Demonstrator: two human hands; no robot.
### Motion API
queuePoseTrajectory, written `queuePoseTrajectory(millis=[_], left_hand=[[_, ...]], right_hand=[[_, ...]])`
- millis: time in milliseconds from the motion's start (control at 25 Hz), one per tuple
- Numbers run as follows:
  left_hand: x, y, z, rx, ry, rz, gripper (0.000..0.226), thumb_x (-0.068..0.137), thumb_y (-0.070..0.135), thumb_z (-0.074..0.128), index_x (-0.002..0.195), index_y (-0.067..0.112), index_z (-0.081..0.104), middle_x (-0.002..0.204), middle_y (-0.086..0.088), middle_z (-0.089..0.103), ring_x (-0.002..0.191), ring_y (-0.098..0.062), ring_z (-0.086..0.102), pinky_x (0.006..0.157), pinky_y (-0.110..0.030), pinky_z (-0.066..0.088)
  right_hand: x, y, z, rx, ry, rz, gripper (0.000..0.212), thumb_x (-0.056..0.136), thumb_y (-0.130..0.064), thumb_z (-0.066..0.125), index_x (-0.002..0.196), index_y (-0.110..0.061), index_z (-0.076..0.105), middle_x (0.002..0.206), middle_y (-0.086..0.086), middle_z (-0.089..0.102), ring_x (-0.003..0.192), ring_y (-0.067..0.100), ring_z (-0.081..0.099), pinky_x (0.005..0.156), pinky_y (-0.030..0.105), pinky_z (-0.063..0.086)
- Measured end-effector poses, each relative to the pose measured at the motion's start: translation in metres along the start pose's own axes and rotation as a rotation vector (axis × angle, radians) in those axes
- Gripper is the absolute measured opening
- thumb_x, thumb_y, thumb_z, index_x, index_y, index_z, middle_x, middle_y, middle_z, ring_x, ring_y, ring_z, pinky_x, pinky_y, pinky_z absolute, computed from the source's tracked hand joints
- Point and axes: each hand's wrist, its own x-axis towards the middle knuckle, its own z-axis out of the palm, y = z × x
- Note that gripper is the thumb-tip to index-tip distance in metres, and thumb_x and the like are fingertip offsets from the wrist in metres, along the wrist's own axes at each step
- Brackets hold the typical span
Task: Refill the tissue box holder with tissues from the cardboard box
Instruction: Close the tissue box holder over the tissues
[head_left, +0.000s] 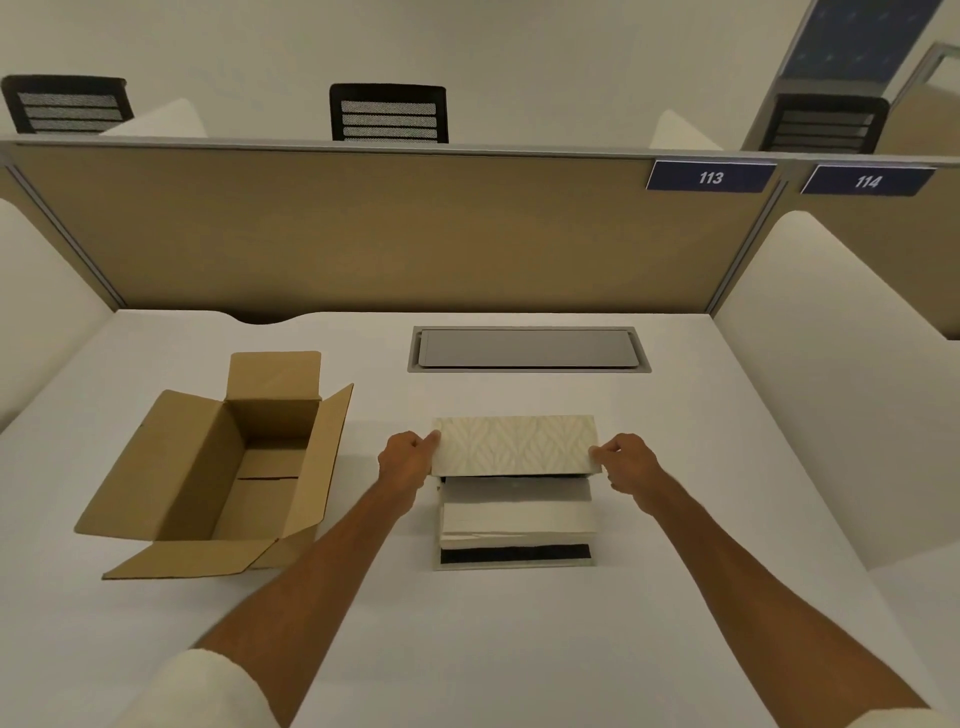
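My left hand (408, 460) pinches the left end of the tissue box holder's patterned cover (514, 444), thumb and fingers closed on its edge. My right hand (626, 462) grips the opposite end the same way, so the cover sits between my 2 hands, raised and tilted with its embossed leaf pattern facing me. Directly below it and nearer to me lies the stack of tissues (517, 512), white and squared off, resting on the holder's base (514, 561), which shows a dark strip along its near edge. I cannot tell whether the cover touches the stack at its lower edge. Both forearms are bare, with pale sleeves pushed up near the bottom of the view. To the left of my left hand, well apart from the holder, the cardboard box (223, 467) stands open on the white desk (519, 649), flaps spread, its inside looking empty. Beyond the holder is a grey cable hatch (527, 348) set into the desk, then a tan partition (363, 228) carrying labels 113 and 114.
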Motion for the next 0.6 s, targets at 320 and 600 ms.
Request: queuePoseTrajectory(millis=[320, 600], left_hand=[[-0.016, 0.0, -0.009, -0.288, -0.224, -0.45, 0.069, 0.091, 0.047, 0.055, 0.145, 0.009, 0.035, 0.153, -0.016, 0.03, 0.14, -0.044, 0.025, 0.108, -0.07, 0.021], [-0.037, 0.002, -0.011, -0.311, -0.375, -0.383, 0.073, 0.09, 0.041, 0.059, 0.149, 0.019, 0.022, 0.155, -0.009, 0.032, 0.144, -0.037, 0.022, 0.115, -0.058, 0.02]], right_hand=[[-0.019, 0.008, 0.002, 0.241, -0.162, 0.25, 0.059, 0.094, -0.028, 0.056, 0.14, -0.001, 0.031, 0.141, 0.02, 0.034, 0.131, 0.05, 0.035, 0.094, 0.07, 0.041], [-0.031, 0.02, 0.012, 0.437, -0.183, 0.313, 0.064, 0.094, -0.037, 0.053, 0.143, -0.01, 0.023, 0.154, 0.013, 0.016, 0.141, 0.044, 0.015, 0.084, 0.08, 0.037]])
